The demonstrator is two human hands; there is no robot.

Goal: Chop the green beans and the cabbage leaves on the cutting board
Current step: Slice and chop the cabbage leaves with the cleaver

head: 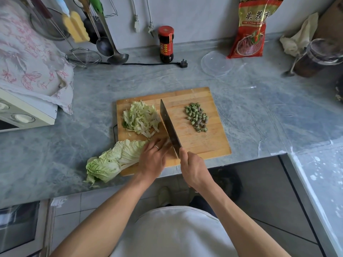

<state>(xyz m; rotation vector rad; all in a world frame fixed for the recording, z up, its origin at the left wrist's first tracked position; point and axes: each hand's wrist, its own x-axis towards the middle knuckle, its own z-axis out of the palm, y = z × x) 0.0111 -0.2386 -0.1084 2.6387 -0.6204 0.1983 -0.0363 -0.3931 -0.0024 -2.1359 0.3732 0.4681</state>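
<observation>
I'm over a grey marbled counter (250, 112), smooth stone filling most of the frame, with open room right of the board. At centre lies the wooden cutting board (202, 143), rectangular, pale grain, its near edge level with the counter's front lip. At upper left a floral cloth (27, 58) drapes over an appliance. At upper right a red foil packet (250, 32) leans on the wall, with Chinese characters and a small line starting "THE LYCIUM". At top centre there's a dark sauce bottle (166, 44), red label, print too small to read. Whole cabbage leaves (115, 160), crinkled, pale green, hang off the board's lower left corner. My left hand (153, 160) presses them down, fingers curled. The shredded cabbage pile (141, 117) is on the board's left half. My right hand (194, 169) grips the cleaver (169, 127), a broad dark blade, edge down beside the left fingers. The chopped green beans (197, 116) are short little cylinders on the board's right half.
</observation>
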